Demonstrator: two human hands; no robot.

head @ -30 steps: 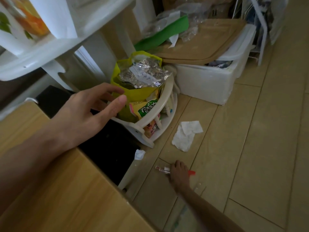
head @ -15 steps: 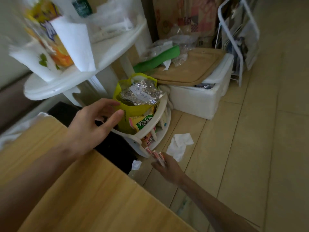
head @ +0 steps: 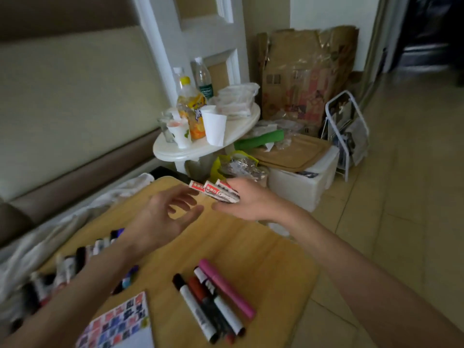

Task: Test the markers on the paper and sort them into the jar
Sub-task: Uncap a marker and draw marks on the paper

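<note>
On the round side table point(head: 241, 126) a bottle point(head: 192, 111) holds an orange drink. What is in the white cup point(head: 213, 126) beside it I cannot tell. The right hand point(head: 251, 204) grasps three markers point(head: 216, 193) with red and white labels, above the far edge of the bench point(head: 263, 259). The left hand point(head: 160, 217) is released, its fingers relaxed, just beside them. Four loose markers point(head: 198, 315), one of them pink, lie near the bench's right edge.

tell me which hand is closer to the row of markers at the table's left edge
Left. The left hand hangs open just right of the row of markers; the right hand, gripping red-and-white markers, is farther right again.
</note>
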